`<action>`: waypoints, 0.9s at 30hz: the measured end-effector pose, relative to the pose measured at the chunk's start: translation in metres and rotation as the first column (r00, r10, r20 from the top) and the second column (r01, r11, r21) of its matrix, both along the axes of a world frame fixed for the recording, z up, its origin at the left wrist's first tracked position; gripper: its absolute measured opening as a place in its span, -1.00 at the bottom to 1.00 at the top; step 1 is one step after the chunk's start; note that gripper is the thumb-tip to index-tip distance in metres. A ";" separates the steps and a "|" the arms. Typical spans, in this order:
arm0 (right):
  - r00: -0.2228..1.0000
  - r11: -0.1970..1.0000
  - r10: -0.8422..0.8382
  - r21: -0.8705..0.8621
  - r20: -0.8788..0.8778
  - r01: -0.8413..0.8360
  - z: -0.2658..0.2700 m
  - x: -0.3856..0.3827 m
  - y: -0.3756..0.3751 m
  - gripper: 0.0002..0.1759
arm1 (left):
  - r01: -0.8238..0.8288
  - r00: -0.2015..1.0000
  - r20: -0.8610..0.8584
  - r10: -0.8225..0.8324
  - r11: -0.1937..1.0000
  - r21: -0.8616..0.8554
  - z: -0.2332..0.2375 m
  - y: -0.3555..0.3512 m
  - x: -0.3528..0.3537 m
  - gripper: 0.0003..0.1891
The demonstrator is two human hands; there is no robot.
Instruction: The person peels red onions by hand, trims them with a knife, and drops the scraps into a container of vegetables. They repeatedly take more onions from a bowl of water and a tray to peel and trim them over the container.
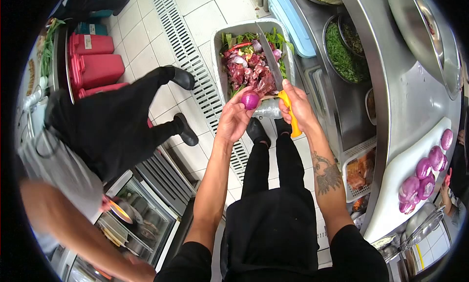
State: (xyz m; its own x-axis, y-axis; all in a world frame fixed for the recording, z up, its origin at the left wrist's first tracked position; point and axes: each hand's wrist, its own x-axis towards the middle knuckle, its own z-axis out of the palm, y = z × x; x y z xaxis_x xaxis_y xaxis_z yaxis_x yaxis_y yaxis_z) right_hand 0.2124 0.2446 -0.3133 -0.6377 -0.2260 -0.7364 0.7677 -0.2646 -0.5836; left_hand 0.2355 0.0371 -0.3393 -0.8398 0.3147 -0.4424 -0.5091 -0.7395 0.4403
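My left hand [231,121] has its fingers closed around a peeled red onion [250,100], smooth and purple. My right hand [303,110] grips a kitchen knife [271,59] by its yellow handle, the long blade pointing away from me. Both hands are over the near end of a grey bin [216,67] on the floor. Inside it lie dark red onion peels [254,75], green leaves and a red chilli. To my right, several peeled red onions [422,168] rest on a white cutting board [383,206].
A steel counter [378,47] curves along my right. Its lower shelf carries a bowl of chopped greens [337,54] and a white basket [348,177] of food. A light-blue lid [293,25] leans nearby. Left are red bins [100,68], a floor drain [188,42] and another person [112,116] by an opened fridge.
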 end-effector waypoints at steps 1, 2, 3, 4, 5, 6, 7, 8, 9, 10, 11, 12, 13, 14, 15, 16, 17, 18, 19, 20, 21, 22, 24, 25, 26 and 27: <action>1.000 1.000 -0.006 0.023 -0.026 0.007 -0.001 0.000 0.000 -0.48 | -0.003 1.000 -0.001 0.003 1.000 0.000 -0.002 0.000 0.000 -0.37; 0.999 0.999 -0.012 0.045 -0.049 0.014 -0.002 0.000 0.000 -0.48 | 0.003 1.000 -0.004 -0.004 0.994 -0.106 -0.003 0.000 0.000 -0.37; 0.999 0.999 -0.008 0.043 -0.047 0.010 -0.002 -0.001 0.001 -0.48 | 0.009 1.000 -0.006 -0.011 0.977 -0.212 -0.004 0.000 0.000 -0.36; 0.999 0.997 0.007 0.079 -0.041 -0.004 -0.002 -0.002 0.002 -0.49 | 0.005 1.000 -0.005 -0.006 0.977 -0.215 -0.003 -0.001 0.000 -0.36; 0.999 0.993 0.022 0.114 -0.035 -0.018 -0.001 -0.003 0.002 -0.49 | -0.029 0.999 0.007 0.031 0.982 -0.189 -0.002 -0.003 0.001 -0.37; 0.999 0.993 0.029 0.112 -0.036 -0.024 0.003 -0.004 0.001 -0.49 | -0.064 0.997 0.018 0.068 0.985 -0.163 -0.001 -0.005 0.000 -0.39; 0.995 0.986 0.074 0.154 -0.062 -0.064 0.009 -0.005 0.000 -0.49 | -0.070 0.997 0.017 0.074 0.984 -0.163 -0.007 -0.007 0.000 -0.39; 0.989 0.975 0.120 0.197 -0.085 -0.102 0.013 -0.007 0.000 -0.45 | -0.091 0.996 0.008 0.092 0.990 -0.109 -0.017 -0.011 0.002 -0.40; 0.988 0.974 0.128 0.196 -0.083 -0.109 0.013 -0.009 0.000 -0.45 | -0.113 0.994 0.001 0.113 0.992 -0.055 -0.018 -0.012 0.001 -0.40; 0.983 0.966 0.145 0.233 -0.114 -0.116 0.013 -0.011 -0.001 -0.43 | -0.092 0.995 0.033 0.097 0.988 -0.124 -0.020 -0.013 0.001 -0.39; 0.976 0.955 0.164 0.269 -0.144 -0.121 0.013 -0.012 -0.001 -0.39 | -0.099 0.994 0.039 0.104 0.987 -0.125 -0.021 -0.014 0.002 -0.39; 0.975 0.954 0.171 0.269 -0.138 -0.130 0.013 -0.014 0.000 -0.39 | -0.093 0.996 0.018 0.093 0.995 0.033 -0.019 -0.014 0.001 -0.39; 0.973 0.945 0.178 0.303 -0.147 -0.128 0.014 -0.017 0.000 -0.38 | -0.084 0.996 -0.005 0.086 0.978 0.189 -0.017 -0.014 0.001 -0.39; 0.970 0.934 0.186 0.335 -0.158 -0.125 0.015 -0.022 0.000 -0.37 | -0.059 0.998 0.004 0.060 0.954 0.293 -0.013 -0.017 0.001 -0.41; 0.968 0.933 0.195 0.333 -0.158 -0.134 0.016 -0.027 0.002 -0.37 | -0.068 0.998 0.004 0.069 0.954 0.291 -0.009 -0.016 -0.002 -0.41; 0.953 0.914 0.273 0.345 -0.131 -0.214 0.017 -0.031 0.005 -0.37 | -0.065 0.998 0.014 0.064 0.975 0.214 -0.005 -0.015 -0.003 -0.42; 0.932 0.888 0.349 0.353 -0.103 -0.294 0.017 -0.034 0.006 -0.37 | -0.062 0.998 0.027 0.059 0.989 0.135 -0.003 -0.015 -0.002 -0.43; 0.892 0.838 0.410 0.463 -0.188 -0.288 0.011 -0.035 0.002 -0.37 | -0.077 0.996 0.031 0.079 0.995 -0.060 -0.005 -0.013 -0.003 -0.47; 0.889 0.836 0.417 0.463 -0.189 -0.293 0.007 -0.034 0.001 -0.37 | -0.084 0.996 0.029 0.086 0.995 -0.059 -0.007 -0.011 -0.004 -0.47; 0.871 0.830 0.446 0.459 -0.205 -0.317 0.004 -0.032 0.000 -0.37 | -0.032 0.999 0.009 0.036 0.950 -0.311 -0.009 -0.008 -0.004 -0.46; 0.852 0.822 0.474 0.457 -0.221 -0.339 0.006 -0.032 -0.003 -0.37 | 0.016 1.000 0.003 -0.018 0.840 -0.542 -0.006 -0.003 -0.008 -0.46; 0.833 0.795 0.515 0.478 -0.203 -0.375 0.008 -0.032 -0.007 -0.35 | -0.003 1.000 -0.018 -0.008 0.827 -0.563 -0.001 0.001 -0.010 -0.45; 0.790 0.778 0.562 0.479 -0.244 -0.406 0.007 -0.027 -0.010 -0.35 | -0.030 0.999 -0.039 0.009 0.818 -0.575 0.003 0.008 -0.013 -0.44; 0.773 0.786 0.567 0.468 -0.286 -0.404 0.002 -0.022 -0.012 -0.36 | -0.052 0.998 -0.061 0.020 0.804 -0.592 0.003 0.010 -0.014 -0.44; 0.693 0.775 0.573 0.565 -0.438 -0.283 -0.001 -0.016 -0.016 -0.38 | -0.052 0.998 -0.061 0.019 0.798 -0.600 0.003 0.011 -0.014 -0.44; 0.692 0.774 0.575 0.566 -0.437 -0.286 0.005 -0.016 -0.017 -0.38 | -0.053 0.998 -0.060 0.021 0.799 -0.600 0.003 0.012 -0.015 -0.44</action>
